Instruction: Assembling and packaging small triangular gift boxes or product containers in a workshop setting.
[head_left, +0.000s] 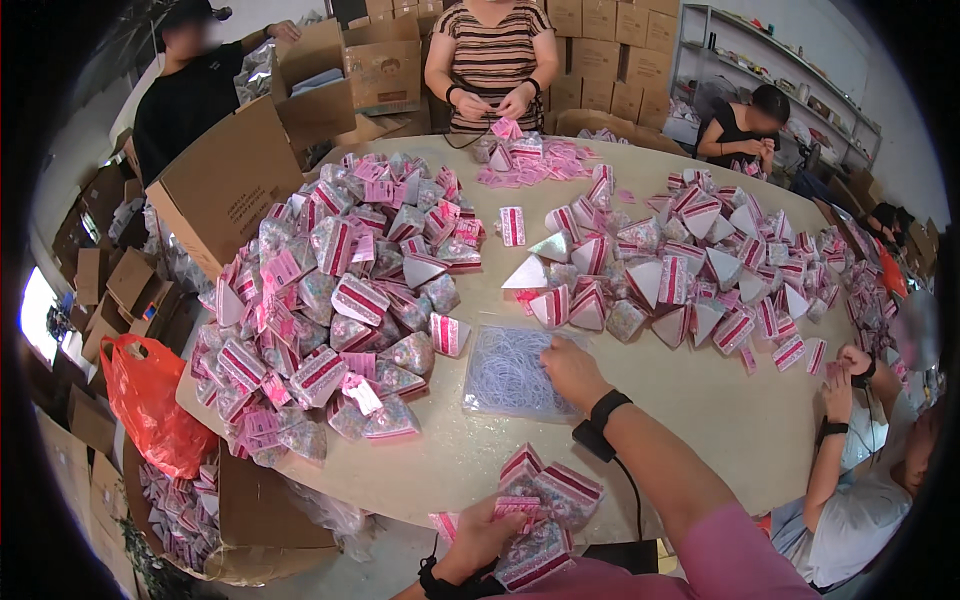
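Note:
My left hand (482, 537) is at the near table edge, its fingers closed round a pink printed card (517, 507) beside glittery cake-slice-shaped pieces (568, 492). Several of these wedges, with pink and white striped ends, cluster against that hand, one (533, 568) below it. My right hand (574, 374) reaches forward to a flat clear tray or bag (480, 405) filled with thin pale looped strings (512, 372). Its fingers are curled down at the right side of the strings; the fingertips are partly hidden, and I cannot make out what they pinch.
A big heap of cake-slice pieces (335, 290) covers the table's left; another heap (690, 260) lies right. Pink cards (540, 165) spread at the far side, before a person in stripes (492, 60). Other people work around the table. A red bag (155, 410) and cartons (230, 190) stand left.

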